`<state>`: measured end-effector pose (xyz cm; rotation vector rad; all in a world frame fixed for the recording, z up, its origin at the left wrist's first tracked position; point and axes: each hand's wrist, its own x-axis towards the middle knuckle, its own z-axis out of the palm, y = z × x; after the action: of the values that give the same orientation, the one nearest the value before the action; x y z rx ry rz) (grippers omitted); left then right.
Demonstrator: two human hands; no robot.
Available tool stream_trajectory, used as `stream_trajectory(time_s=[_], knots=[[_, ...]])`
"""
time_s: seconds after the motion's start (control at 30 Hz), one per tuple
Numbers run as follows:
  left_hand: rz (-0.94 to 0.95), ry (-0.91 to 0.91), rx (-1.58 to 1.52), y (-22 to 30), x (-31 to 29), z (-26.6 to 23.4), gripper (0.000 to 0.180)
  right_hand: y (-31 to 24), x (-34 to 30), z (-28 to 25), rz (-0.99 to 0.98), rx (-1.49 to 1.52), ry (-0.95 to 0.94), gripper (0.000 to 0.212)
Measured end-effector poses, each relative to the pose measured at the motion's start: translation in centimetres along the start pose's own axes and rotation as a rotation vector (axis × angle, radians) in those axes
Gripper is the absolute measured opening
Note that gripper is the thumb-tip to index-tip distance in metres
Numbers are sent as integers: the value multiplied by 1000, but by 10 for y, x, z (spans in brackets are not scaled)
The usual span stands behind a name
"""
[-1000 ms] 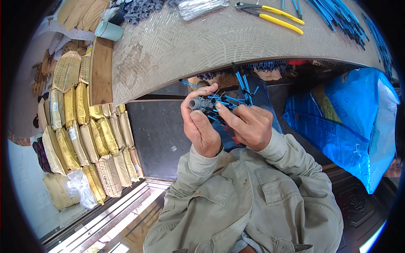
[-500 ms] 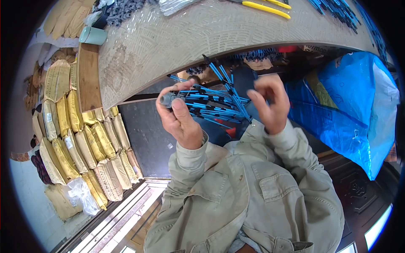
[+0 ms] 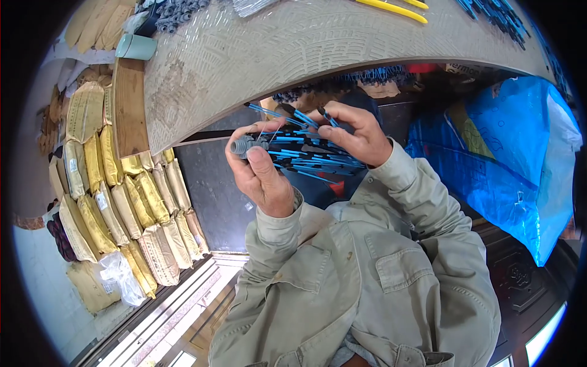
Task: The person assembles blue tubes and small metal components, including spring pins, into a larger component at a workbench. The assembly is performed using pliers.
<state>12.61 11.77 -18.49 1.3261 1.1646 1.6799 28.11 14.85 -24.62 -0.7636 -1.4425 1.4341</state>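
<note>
My left hand is closed around a grey ridged plastic fitting, its round open end facing left. Right of it, my right hand pinches a thin blue rod with a black end between thumb and fingers. Below and between the hands lies a bunch of similar blue rods with black sleeves, pointing mostly left to right over my lap. A few rods stick up toward the table edge. My fingers hide part of the fitting and the rods' far ends.
The curved table spans the far side, carrying grey fittings, yellow-handled pliers and more blue rods. A turquoise cup stands at its left corner. Paper packages are stacked left; a large blue bag stands right.
My right hand has moved left and in toward the rods, and now pinches one. The rods that stood upright have shifted. My left hand keeps the grey fitting in nearly the same place.
</note>
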Motion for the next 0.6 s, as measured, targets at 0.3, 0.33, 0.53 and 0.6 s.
stream_trajectory(time_s=[0.3,0.33,0.53,0.6], knots=[[13,16,20,2,1,-6,37,-8,-1,31,-276,-156,147,12],[18,20,19,3,1,-7,37,-7,-1,34,-255,-129,165,10],[50,24,164,12,3,-1,32,-11,-1,46,-90,135,289,6],[74,30,207,17,4,2,31,-15,2,47,-107,130,280,5]])
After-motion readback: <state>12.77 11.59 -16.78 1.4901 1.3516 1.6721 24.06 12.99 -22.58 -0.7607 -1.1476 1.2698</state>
